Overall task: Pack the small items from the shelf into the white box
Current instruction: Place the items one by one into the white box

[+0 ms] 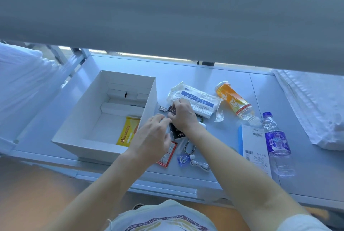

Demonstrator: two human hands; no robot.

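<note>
1. Pinching small dark packets (172, 110), the right hand (183, 114) fingers curl tight; the left hand (152, 136) curls on them too, just beside the white box (149, 98).
2. One could slip and fall outside the box.
3. An arm could bump the orange bottle (233, 100) lying on the shelf (214, 74).

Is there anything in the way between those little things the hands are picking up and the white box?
Only the white box wall nearest the hands; the items must be lifted over it. The box is open-topped, holding just a yellow packet.
</note>
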